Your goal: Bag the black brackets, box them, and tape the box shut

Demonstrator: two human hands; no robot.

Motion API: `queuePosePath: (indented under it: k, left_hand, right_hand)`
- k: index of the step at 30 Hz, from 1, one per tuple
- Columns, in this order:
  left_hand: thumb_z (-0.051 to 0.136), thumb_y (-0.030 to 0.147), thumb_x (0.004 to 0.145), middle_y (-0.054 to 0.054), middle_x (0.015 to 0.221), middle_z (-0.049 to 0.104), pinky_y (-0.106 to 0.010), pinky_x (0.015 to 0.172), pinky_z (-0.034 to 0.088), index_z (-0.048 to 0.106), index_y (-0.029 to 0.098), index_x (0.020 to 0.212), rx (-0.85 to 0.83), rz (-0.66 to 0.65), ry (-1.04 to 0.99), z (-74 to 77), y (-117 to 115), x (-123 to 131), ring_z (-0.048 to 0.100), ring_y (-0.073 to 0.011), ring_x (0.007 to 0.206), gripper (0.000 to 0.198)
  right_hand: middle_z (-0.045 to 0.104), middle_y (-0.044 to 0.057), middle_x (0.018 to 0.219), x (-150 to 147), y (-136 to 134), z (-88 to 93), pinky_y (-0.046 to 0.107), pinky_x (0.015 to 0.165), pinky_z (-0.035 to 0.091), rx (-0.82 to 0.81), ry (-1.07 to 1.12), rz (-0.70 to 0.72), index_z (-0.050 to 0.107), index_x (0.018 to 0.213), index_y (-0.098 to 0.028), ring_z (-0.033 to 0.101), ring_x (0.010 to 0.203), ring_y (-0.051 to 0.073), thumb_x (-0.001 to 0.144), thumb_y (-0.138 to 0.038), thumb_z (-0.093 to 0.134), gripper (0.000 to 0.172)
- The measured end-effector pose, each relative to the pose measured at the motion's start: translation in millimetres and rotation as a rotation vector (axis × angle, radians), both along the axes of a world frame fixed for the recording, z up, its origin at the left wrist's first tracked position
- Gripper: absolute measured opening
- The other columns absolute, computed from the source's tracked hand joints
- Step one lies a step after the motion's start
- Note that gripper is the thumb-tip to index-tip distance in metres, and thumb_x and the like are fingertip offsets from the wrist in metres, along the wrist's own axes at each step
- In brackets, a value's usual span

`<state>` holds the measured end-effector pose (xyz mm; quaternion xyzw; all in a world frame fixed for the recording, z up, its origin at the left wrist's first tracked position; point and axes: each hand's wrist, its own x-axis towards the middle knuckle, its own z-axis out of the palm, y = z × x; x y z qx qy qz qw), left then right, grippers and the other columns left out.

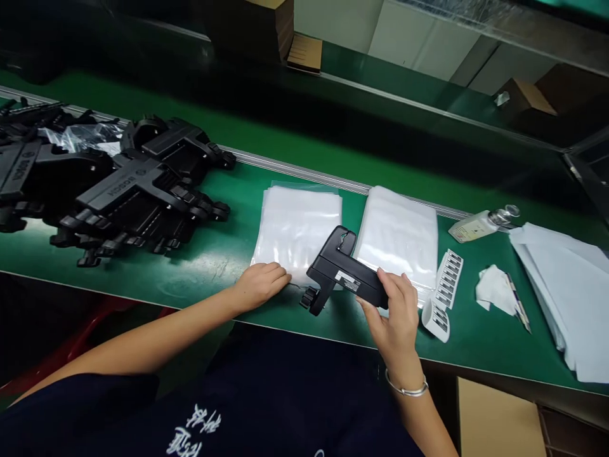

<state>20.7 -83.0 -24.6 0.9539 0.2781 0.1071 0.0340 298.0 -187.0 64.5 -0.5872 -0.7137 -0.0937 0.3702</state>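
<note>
My right hand point(397, 314) grips the end of a black plastic T-shaped bracket point(349, 274), holding it above the table's near edge. The bracket has a small white label, a hooked jaw at its top and a knob at its lower left. At the near left corner of a stack of clear plastic bags point(301, 219), my left hand point(261, 285) is closed with curled fingers, seemingly pinching the edge of a bag; its fingertips are partly hidden. A second stack of plastic bags point(399, 228) lies behind the bracket, to the right.
Several black brackets point(128, 184) are piled at the left. To the right are sheets of printed labels point(448, 279), a pump bottle point(480, 225), crumpled white tissue point(495, 289), a pen point(518, 301) and white sheets point(571, 285). A cardboard box point(499, 419) stands below the green table point(204, 279).
</note>
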Motion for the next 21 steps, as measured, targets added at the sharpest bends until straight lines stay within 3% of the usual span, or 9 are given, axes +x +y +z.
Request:
queuePosePath:
  k: [3, 5, 9, 11, 13, 16, 21]
  left_hand:
    - [0.042, 0.027, 0.097, -0.004, 0.072, 0.063, -0.028, 0.059, 0.042, 0.059, 0.02, 0.077, -0.163, 0.163, -0.01, 6.9, 5, 4, 0.06, -0.0181, 0.069, 0.027]
    - [0.041, 0.034, 0.096, -0.004, 0.075, 0.064, -0.027, 0.063, 0.044, 0.059, 0.02, 0.077, -0.33, 0.192, -0.007, 13.7, 9, 3, 0.06, -0.018, 0.071, 0.029]
    - [0.033, 0.035, 0.096, -0.005, 0.085, 0.069, -0.029, 0.073, 0.047, 0.064, 0.02, 0.085, -0.586, 0.123, -0.024, 32.7, 22, -8, 0.063, -0.0195, 0.08, 0.036]
    - [0.036, 0.036, 0.094, -0.004, 0.086, 0.071, -0.029, 0.073, 0.048, 0.065, 0.021, 0.087, -0.679, 0.148, -0.025, 43.6, 28, -13, 0.065, -0.0193, 0.08, 0.034]
    - [0.041, 0.037, 0.091, -0.004, 0.087, 0.072, -0.027, 0.071, 0.047, 0.066, 0.021, 0.086, -0.692, 0.233, -0.058, 53.4, 30, -13, 0.065, -0.0191, 0.08, 0.03]
    - [0.045, 0.04, 0.089, -0.004, 0.084, 0.069, -0.027, 0.067, 0.046, 0.062, 0.02, 0.078, -0.566, 0.348, -0.134, 62.8, 28, -4, 0.063, -0.0193, 0.078, 0.028]
    - [0.047, 0.042, 0.086, -0.003, 0.077, 0.067, -0.027, 0.064, 0.045, 0.059, 0.02, 0.072, -0.557, 0.307, -0.092, 63.2, 24, 13, 0.061, -0.0178, 0.072, 0.029]
  right_hand:
    - [0.062, 0.012, 0.11, 0, -1, 5.6, 0.049, 0.094, 0.051, -0.013, 0.03, -0.007, 0.041, 0.145, -0.025, 0.06, 0.102, 0.027, 0.089, -0.027, 0.065, 0.061]
    - [0.063, 0.013, 0.113, 1, -3, 9.8, 0.045, 0.088, 0.054, -0.088, 0.129, -0.039, 0.047, 0.141, -0.025, 0.061, 0.104, 0.028, 0.089, -0.031, 0.065, 0.056]
    - [0.069, 0.01, 0.111, 7, -3, 11.3, 0.041, 0.084, 0.055, -0.356, 0.576, -0.136, 0.065, 0.122, -0.024, 0.065, 0.101, 0.026, 0.088, -0.04, 0.062, 0.037]
    - [0.072, 0.008, 0.109, 10, -2, 7.3, 0.041, 0.086, 0.055, -0.446, 0.827, -0.128, 0.07, 0.112, -0.023, 0.066, 0.101, 0.026, 0.086, -0.043, 0.063, 0.033]
    - [0.074, 0.007, 0.107, 12, -1, 2.3, 0.041, 0.089, 0.054, -0.49, 1.03, -0.08, 0.073, 0.106, -0.023, 0.066, 0.103, 0.027, 0.084, -0.046, 0.065, 0.033]
    - [0.075, 0.006, 0.105, 14, 1, -2.3, 0.041, 0.091, 0.053, -0.524, 1.226, -0.007, 0.075, 0.102, -0.022, 0.067, 0.103, 0.027, 0.083, -0.049, 0.065, 0.035]
    - [0.075, 0.005, 0.104, 18, -3, -2.7, 0.038, 0.091, 0.051, -0.51, 1.315, 0.003, 0.076, 0.099, -0.023, 0.067, 0.102, 0.026, 0.082, -0.05, 0.068, 0.033]
